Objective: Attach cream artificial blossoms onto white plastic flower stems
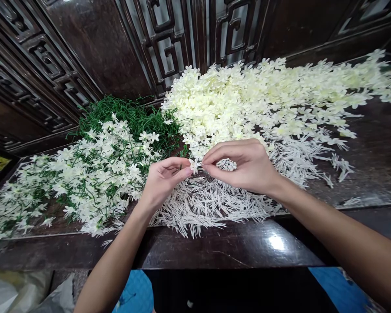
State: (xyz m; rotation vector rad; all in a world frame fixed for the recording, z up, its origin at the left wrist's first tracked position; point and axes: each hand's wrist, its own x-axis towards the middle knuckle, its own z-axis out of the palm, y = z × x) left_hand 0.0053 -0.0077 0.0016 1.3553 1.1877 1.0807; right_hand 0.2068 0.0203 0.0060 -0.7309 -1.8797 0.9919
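Between my two hands is a small white artificial flower [194, 165]. My left hand [164, 178] pinches it from the left between thumb and fingertips. From the right, the thumb and forefinger of my right hand [244, 165] close at its other side, on something thin and pale that I cannot make out clearly. Under and in front of the hands lie many thin white stamen-like pieces [208, 204]. Left of my left hand is a heap of white flowers on green stems [97, 174]. Behind my right hand spreads a large pile of loose cream-white blossoms [234, 100].
A tangle of bare green plastic stems [117, 113] sits at the back, left of the blossoms. Everything lies on a dark polished wooden table [241, 248] against a carved wooden panel [97, 39]. Pale bags [16, 291] are below at the left.
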